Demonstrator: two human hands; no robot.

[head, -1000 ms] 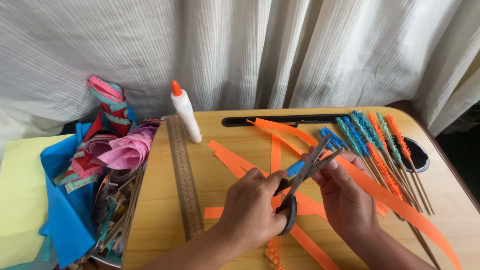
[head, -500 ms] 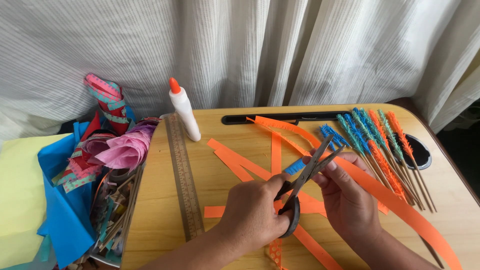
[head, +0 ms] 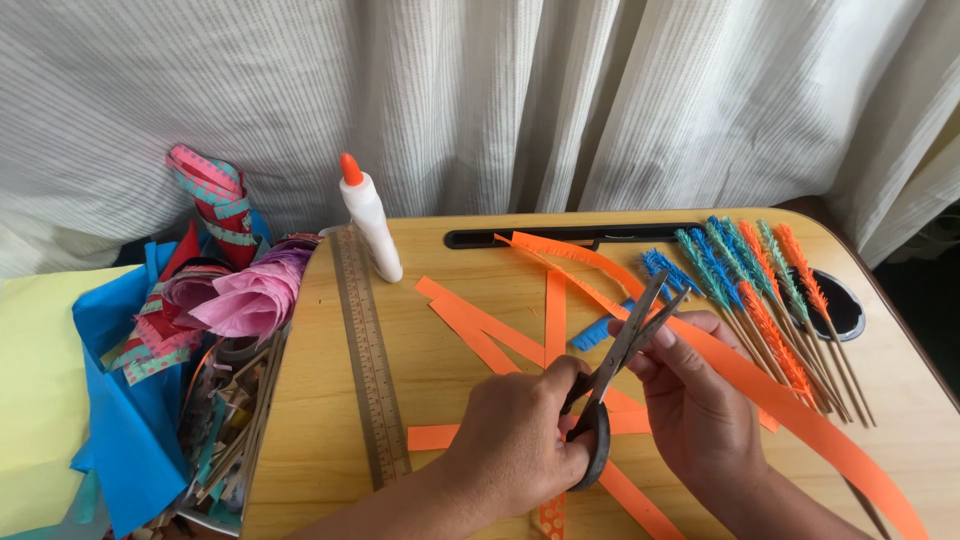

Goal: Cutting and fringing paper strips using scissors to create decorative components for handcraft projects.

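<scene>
1. Here, the scissors [head: 620,365] sit between the two hands, blades slightly parted and pointing up and away to the right, tips just above the right hand's fingers.
2. The left hand [head: 515,440] is closed around the black handles, thumb through the upper loop, the lower loop showing just right of its knuckles.
3. The right hand [head: 700,400] is curled, its fingertips pinching something small at the blades; what it pinches is hidden by the fingers and blades, though a blue fringed strip [head: 600,330] shows just left of them.
4. Orange strips [head: 480,325] lie on the table [head: 450,400] under and around both hands: several cross beyond the left hand, and one long strip runs from beyond the blades down past the right hand's outer side.
5. Just beyond and right of the right hand lies a row of sticks [head: 770,300] wrapped in fringed blue, teal and orange paper, wrapped ends pointing away.
6. Left of the left hand, a ruler [head: 368,360] lies lengthwise; a glue bottle [head: 370,225] with an orange cap stands at its far end.
7. Farther left, off the table's edge, sits a box [head: 225,410] of paper scraps, with pink paper [head: 250,295], patterned tape rolls [head: 210,190] and blue sheets [head: 120,420].
8. A pale curtain [head: 560,100] hangs behind.
</scene>
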